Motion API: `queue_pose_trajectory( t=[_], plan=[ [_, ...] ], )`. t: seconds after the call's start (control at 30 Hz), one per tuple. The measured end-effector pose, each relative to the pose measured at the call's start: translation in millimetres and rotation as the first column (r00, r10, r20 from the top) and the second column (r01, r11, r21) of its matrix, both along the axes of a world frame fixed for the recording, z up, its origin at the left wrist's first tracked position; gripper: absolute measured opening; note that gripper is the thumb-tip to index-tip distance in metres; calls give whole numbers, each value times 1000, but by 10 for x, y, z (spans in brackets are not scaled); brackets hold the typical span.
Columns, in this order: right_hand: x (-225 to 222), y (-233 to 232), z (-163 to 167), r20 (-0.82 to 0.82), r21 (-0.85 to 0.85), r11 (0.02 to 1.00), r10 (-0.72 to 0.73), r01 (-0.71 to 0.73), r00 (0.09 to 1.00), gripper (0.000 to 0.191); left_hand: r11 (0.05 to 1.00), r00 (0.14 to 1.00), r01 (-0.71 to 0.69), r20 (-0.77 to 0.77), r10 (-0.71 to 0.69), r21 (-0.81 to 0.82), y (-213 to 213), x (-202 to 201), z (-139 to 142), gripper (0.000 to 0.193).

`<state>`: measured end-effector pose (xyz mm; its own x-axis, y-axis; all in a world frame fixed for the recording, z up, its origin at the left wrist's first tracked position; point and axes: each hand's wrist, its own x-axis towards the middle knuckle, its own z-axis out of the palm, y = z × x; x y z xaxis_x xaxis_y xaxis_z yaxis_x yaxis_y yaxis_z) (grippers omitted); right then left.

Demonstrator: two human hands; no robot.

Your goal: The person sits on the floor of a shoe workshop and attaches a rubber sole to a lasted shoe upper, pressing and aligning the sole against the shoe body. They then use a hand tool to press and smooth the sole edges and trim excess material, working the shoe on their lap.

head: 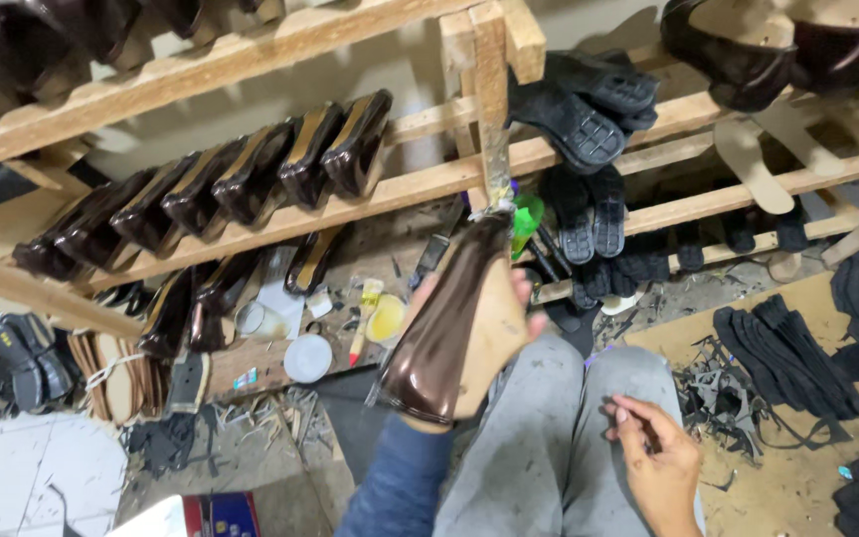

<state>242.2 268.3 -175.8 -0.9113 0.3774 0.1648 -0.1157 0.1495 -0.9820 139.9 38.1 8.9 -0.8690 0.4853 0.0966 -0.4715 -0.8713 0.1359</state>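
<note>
A glossy brown shoe upper on its tan sole held up at the centre of the frame, in front of a wooden rack of the same.

At far left, black soles [14,360] lie on the floor below the slanted wooden rack [251,234], whose rail carries a row of glossy dark-brown shoe uppers [241,179]. Lower centre-left, a round white lid [307,358] lies among scraps. At centre, the left hand [509,318], in a blue sleeve, has its fingers closed around the glossy brown shoe upper on its tan sole [449,328], tilted toe-up toward the rack post. Right of it, the right hand [653,452] rests over the grey-trousered knee, fingers loosely curled; whether they pinch anything cannot be told. Black rubber outsoles [589,104] hang upper right.
</note>
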Motion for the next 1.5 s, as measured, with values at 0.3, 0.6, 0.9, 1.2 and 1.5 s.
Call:
queue_pose_trajectory(
  t=[0.3, 0.6, 0.9, 1.2, 1.5],
  plan=[
    [-15, 111, 103, -13, -17, 1000, 20, -20, 1000, 20, 930, 951, 35, 273, -144, 367, 343, 17, -268, 54],
    [-93, 177, 368, 170, -198, 978, 93, -58, 981, 29, 757, 894, -414, -383, 233, -505, 370, 208, -565, 66],
    [-283, -63, 754, -24, 41, 959, 283, -282, 959, 76, 594, 747, -576, -657, 102, -562, 446, 334, -812, 95],
    [-183, -269, 851, -45, 144, 927, 356, -346, 934, 77, 506, 792, -558, -604, 89, -658, 171, 395, -757, 62],
    [-230, -331, 878, -17, 60, 962, 269, -268, 963, 69, 469, 763, -604, -637, 106, -645, 143, 431, -664, 53]
  ],
)
